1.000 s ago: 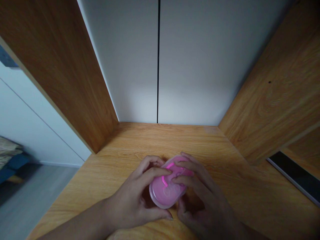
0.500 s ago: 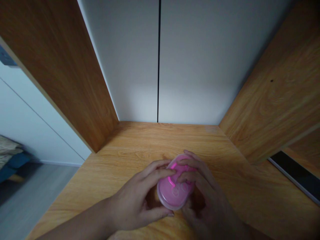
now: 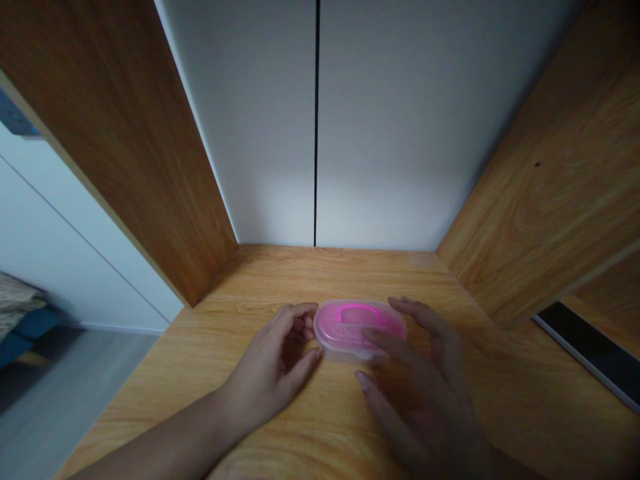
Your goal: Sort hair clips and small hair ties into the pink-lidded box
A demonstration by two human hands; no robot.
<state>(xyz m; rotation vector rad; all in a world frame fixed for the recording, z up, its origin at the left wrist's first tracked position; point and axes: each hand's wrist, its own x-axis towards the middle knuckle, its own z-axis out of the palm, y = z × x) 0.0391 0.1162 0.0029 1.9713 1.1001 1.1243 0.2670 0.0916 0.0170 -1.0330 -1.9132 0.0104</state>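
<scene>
A small pink plastic container (image 3: pixel 353 325) with a clear lid lies flat on the wooden shelf surface (image 3: pixel 280 280). My left hand (image 3: pixel 273 370) rests on the wood beside the container's left end, fingers loosely curled and touching its edge. My right hand (image 3: pixel 420 380) hovers over the container's right side, fingers spread, one finger lying across the lid. Neither hand grips it.
The wooden alcove has side panels at the left (image 3: pixel 125 147) and right (image 3: pixel 555 173) and a white back wall (image 3: pixel 320 120) with a dark vertical seam. A dark flat object (image 3: pixel 590 347) lies at the far right. Grey floor (image 3: pixel 50 407) shows at the lower left.
The container was held tilted up between both hands; it now lies flat on the shelf, farther back, and both hands have loosened and drawn off it.
</scene>
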